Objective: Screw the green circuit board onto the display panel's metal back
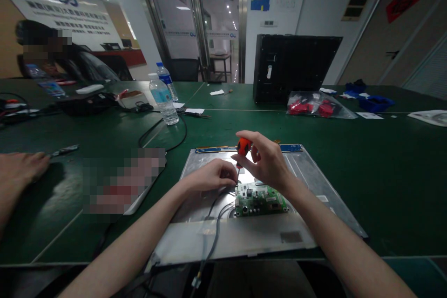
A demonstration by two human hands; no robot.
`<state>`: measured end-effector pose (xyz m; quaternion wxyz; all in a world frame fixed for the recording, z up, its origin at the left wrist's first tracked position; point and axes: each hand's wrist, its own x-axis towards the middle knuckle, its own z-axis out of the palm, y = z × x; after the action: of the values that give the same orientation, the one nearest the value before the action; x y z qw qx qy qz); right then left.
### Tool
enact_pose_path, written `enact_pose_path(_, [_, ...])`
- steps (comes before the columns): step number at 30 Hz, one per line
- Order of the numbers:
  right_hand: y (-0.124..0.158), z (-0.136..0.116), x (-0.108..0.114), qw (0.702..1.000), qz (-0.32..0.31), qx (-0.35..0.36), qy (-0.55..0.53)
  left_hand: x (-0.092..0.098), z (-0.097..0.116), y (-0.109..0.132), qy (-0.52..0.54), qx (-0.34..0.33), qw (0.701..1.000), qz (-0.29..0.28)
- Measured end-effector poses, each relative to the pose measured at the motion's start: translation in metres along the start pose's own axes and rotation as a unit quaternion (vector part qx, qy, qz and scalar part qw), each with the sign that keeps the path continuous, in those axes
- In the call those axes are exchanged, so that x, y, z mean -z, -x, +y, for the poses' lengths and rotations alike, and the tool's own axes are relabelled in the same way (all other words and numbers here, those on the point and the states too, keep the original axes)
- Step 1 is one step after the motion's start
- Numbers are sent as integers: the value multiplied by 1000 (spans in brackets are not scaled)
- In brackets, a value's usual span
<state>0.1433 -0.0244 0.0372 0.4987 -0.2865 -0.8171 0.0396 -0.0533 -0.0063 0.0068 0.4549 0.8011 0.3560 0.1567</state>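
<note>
Green and set with dark chips, the circuit board [260, 201] lies on the silver metal back of a display panel [312, 179], which rests along the near edge of the tabletop [394, 167], probably for easy reach. The right hand [270, 158] has its grip around the orange-and-black handle of a screwdriver [243, 145], held near upright, presumably so the shaft meets the board's far left corner squarely. Fingertips of the left hand [218, 174] gather at that corner, perhaps to steady the tip; I cannot tell whether that grip closes on anything. Pale connectors line the board's left side, near dark cables [217, 229] trailing over the tabletop's near edge. A blue strip [292, 148] borders the panel's far edge.
</note>
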Motion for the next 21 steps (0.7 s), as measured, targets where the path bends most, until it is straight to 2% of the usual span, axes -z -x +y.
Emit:
enact_pose_path(9, [0, -3, 3, 998, -27, -8, -53, -1, -8, -2, 34, -10, 999, -7])
enact_pose_path(17, [-3, -2, 4, 999, -17, 31, 27, 1, -3, -1, 7, 2, 1000, -11])
enact_pose_path(21, [-5, -4, 10, 999, -31, 11, -27, 0, -3, -1, 11, -2, 1000, -8])
